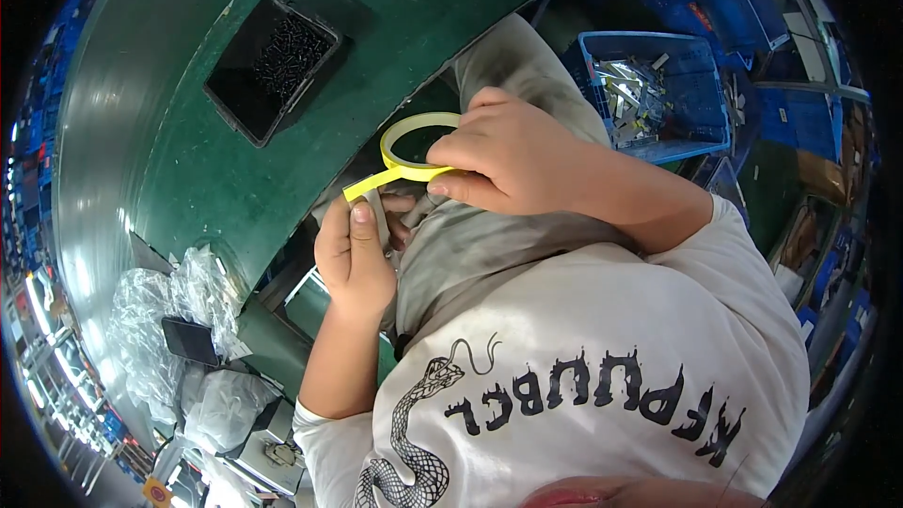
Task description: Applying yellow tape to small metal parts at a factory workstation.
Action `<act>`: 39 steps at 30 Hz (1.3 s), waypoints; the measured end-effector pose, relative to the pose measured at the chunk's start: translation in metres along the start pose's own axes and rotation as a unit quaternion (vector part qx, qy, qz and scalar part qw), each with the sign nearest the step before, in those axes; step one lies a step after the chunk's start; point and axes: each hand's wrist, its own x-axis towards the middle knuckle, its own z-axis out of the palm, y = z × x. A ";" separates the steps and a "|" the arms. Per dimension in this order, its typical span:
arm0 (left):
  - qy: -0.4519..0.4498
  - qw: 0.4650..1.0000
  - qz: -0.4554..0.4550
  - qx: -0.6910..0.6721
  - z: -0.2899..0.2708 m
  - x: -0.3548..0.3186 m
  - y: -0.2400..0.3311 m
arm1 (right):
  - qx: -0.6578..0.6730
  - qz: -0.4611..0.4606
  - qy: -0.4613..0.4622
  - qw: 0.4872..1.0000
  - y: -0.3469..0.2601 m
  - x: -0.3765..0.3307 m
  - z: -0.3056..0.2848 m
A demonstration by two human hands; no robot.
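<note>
A roll of yellow tape [396, 136] is in my right hand [513, 150], whose fingers close round its right side. From the roll a short yellow length runs down to the left, and its loose end meets a narrow pale grey piece [379, 216]. My left hand [354, 249] pinches that piece between thumb and fingers; its exact kind cannot be made out. Both hands are above my lap, close to the edge of the green table.
On the green table [395, 14] stands a black bin [235, 99] with many small black parts. A blue crate [677, 136] of metallic strips is at the right. Clear plastic bags [141, 320] and a dark phone-like slab [191, 341] lie at the lower left.
</note>
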 end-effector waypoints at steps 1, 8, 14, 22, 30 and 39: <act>0.000 1.000 0.000 0.000 0.000 0.000 0.000 | 0.000 0.001 -0.002 1.000 0.000 0.000 0.000; -0.028 0.998 -0.003 -0.058 -0.005 0.001 -0.004 | 0.006 -0.005 -0.001 1.000 0.002 0.001 0.001; -0.024 0.995 -0.044 -0.087 -0.004 0.002 0.005 | 0.019 -0.040 -0.007 0.999 0.003 0.005 -0.005; 0.067 0.979 -0.024 0.193 0.003 0.047 0.054 | -0.189 -0.170 0.043 0.966 0.012 0.044 -0.056; 0.089 0.985 -0.075 0.126 -0.009 0.134 0.089 | -0.377 -0.214 -0.013 0.901 0.029 0.123 -0.092; 0.124 0.977 -0.095 0.146 -0.027 0.175 0.069 | -0.380 -0.192 -0.072 0.902 0.041 0.166 -0.093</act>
